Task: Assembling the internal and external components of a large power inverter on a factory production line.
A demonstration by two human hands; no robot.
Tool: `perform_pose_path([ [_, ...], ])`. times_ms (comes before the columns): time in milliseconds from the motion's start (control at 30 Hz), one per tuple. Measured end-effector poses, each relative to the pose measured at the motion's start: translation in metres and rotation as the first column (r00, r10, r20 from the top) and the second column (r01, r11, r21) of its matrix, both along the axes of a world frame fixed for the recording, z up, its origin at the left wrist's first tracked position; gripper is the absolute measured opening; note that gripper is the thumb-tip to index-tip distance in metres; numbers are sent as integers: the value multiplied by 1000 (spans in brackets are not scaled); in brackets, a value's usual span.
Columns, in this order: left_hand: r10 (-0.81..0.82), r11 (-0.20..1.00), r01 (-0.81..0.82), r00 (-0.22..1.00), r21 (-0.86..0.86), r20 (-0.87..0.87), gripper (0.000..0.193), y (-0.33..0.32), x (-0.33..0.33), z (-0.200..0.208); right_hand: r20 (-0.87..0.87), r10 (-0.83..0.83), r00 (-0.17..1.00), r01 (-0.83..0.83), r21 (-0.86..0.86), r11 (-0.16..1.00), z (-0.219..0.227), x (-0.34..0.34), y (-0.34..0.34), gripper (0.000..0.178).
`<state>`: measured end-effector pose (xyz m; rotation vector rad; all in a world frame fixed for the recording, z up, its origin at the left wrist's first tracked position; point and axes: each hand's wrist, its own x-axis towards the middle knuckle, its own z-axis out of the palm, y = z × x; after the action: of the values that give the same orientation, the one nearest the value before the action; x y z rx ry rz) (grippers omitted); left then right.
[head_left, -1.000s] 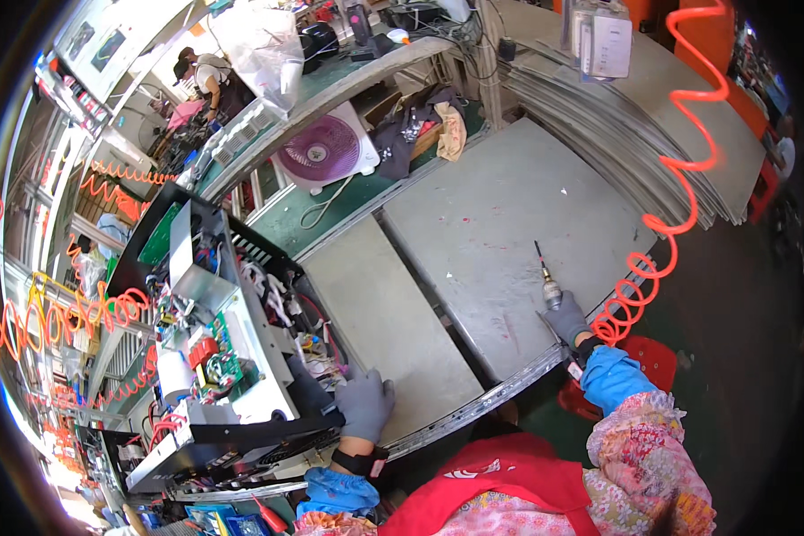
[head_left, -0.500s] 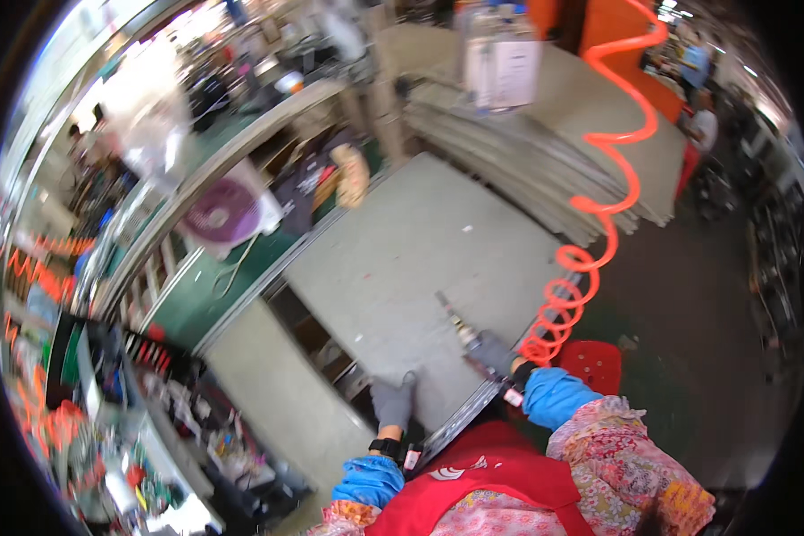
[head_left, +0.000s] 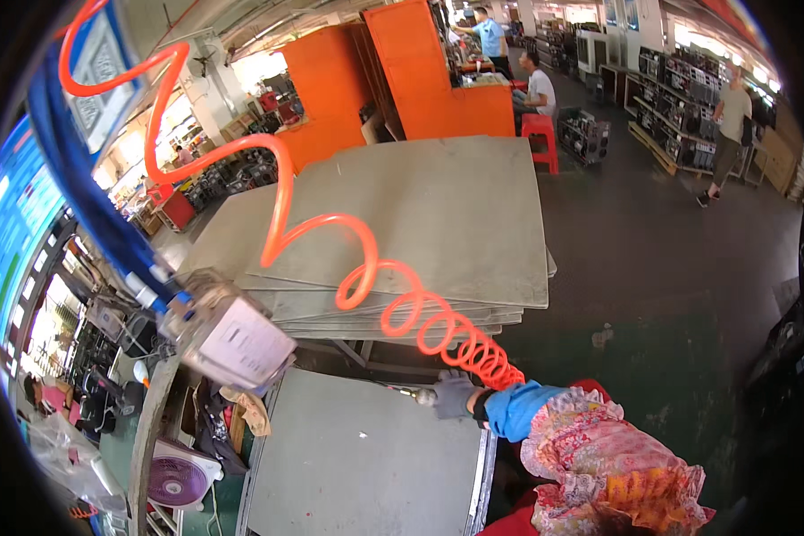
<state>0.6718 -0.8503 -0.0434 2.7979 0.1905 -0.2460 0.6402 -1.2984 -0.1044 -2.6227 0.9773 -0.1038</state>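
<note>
While our left hand lies out of view, so that we cannot tell how far its fingers are spread or what it has hold of, our right hand point(head_left: 456, 396) is at the far right corner of the grey surface point(head_left: 357, 482). Of our two hands only this one shows, gloved in grey and curled closely around the body of a screwdriver point(head_left: 424, 397), whose thin dark bit points left along the far edge. We wear a black wristband point(head_left: 481, 407) and a blue sleeve cover point(head_left: 518, 411) on that arm, with a floral sleeve point(head_left: 612, 456) above it. An orange coiled hose point(head_left: 285, 183) comes down from the upper left, and its tightest loops end just beside our wrist; we cannot tell from this view whether it joins the tool. A small white scrap point(head_left: 363, 435) lies on the surface's far half. Beyond the far edge we see a stack of grey sheets point(head_left: 438, 214), and near the far left corner a pale box point(head_left: 241, 344) with a white label hangs below blue tubes point(head_left: 107, 219). Beside the left edge lie a dark cloth point(head_left: 214, 438) and a tan piece of fabric point(head_left: 252, 413), and nearer us stands a white fan point(head_left: 177, 480) with a purple grille. Past the stack stand orange cabinets point(head_left: 415, 80), and to their right a person in a white top point(head_left: 540, 89) sits on a red stool point(head_left: 540, 134).
</note>
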Motion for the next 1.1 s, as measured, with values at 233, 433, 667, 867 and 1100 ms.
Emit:
perform_pose_path([
  [233, 11, 990, -6, 999, -140, 34, 80, -20, 6, 32, -11, 269, 963, -248, 353, 902, -36, 10, -8, 45],
  [433, 157, 906, -148, 988, -396, -10, 78, 16, -23, 33, 180, 138, 974, -204, 430, 880, -7, 17, -6, 35],
  [667, 301, 567, -331, 935, -754, -185, 75, 90, -73, 6, 80, 152, 985, -172, 388, 905, 184, -70, 51, 29],
  [867, 170, 227, -384, 920, -895, -352, 66, 103, -69, -53, 263, -8, 965, -65, 265, 962, 280, -139, 70, 29],
  [1100, -180, -257, -378, 923, -890, -340, 62, -10, -3, 10, 251, -147, 957, 125, 105, 987, 354, -162, -9, 30],
])
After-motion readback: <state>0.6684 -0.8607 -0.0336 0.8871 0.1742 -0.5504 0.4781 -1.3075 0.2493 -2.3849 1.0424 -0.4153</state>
